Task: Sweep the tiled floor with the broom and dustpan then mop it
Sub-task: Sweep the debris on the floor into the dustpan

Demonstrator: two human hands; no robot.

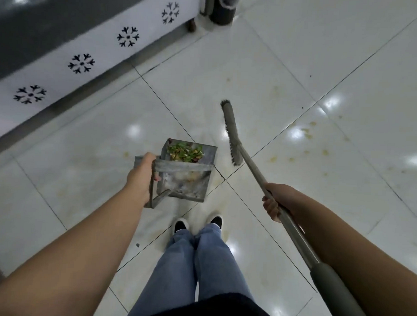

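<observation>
Where tiles gleam, stained floor (300, 66) beside snowflake-patterned panel (64, 65).

Grey dustpan (185, 178) holds green scraps (185, 152); white counter panel (88, 59) bears black snowflake motifs (81, 63); pale tiles (301, 54) show yellowish stains (307, 134).

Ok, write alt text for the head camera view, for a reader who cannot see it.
Seen from above, a person's left hand holds a metal dustpan filled with green vegetable scraps, while the right hand grips a long-handled broom. Yellowish stains mark the glossy white tiled floor.
</observation>
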